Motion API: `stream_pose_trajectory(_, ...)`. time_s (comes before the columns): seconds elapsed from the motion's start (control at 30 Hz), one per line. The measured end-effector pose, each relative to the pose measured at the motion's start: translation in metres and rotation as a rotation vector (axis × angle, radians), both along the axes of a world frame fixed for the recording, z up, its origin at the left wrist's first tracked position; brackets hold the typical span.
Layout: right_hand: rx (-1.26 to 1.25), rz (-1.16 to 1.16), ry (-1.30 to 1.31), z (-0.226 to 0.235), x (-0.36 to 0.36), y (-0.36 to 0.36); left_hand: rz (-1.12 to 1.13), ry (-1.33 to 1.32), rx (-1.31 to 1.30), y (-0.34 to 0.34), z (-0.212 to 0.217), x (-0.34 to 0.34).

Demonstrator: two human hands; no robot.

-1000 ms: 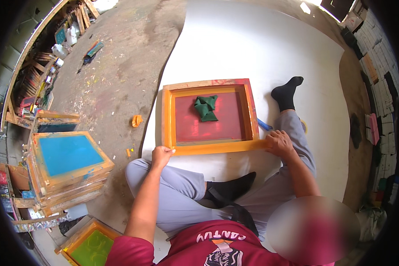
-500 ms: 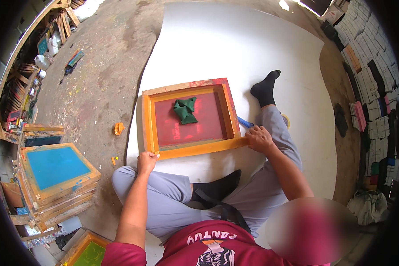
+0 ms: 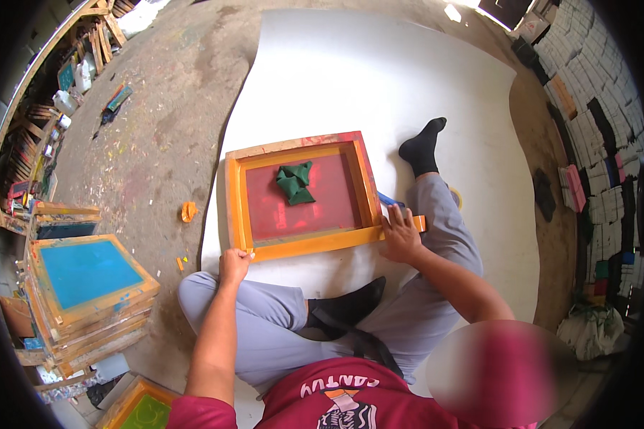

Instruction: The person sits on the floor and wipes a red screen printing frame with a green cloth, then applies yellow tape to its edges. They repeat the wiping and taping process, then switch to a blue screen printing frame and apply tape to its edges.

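Workshop flr w/ white sheet under wooden frame; orange tape run along frame's near rail; near L corner pinched by closed L hand; R hand, fingers spread, laid over tape at near R corner; tape best kept taut, smoothed flat.

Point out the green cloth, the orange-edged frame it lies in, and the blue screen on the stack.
Green cloth [image 3: 295,184], head view: middle of its crumpled fabric.
Orange-edged frame [image 3: 315,244], head view: its near bar.
Blue screen [image 3: 91,270], head view: middle of its blue panel.
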State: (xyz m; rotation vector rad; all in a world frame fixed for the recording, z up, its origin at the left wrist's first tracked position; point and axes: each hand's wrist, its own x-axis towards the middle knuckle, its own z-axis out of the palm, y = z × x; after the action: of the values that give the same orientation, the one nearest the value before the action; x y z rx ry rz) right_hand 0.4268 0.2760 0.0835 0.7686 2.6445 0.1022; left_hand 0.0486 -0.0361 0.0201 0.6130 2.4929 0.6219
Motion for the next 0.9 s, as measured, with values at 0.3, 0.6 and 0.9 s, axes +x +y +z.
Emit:
stream_pose_trajectory(0.3,-0.157,-0.503,0.188,-0.037,-0.064,0.104,0.013,-0.016,0.014,0.002,0.004,0.002)
stream_pose_trajectory(0.6,-0.182,-0.488,0.139,-0.061,-0.065,0.122,-0.005,-0.016,0.054,-0.004,-0.009,-0.004)
stream_pose_trajectory(0.9,-0.177,-0.285,0.021,-0.053,-0.060,0.122,0.019,-0.047,0.017,0.000,0.002,-0.001)
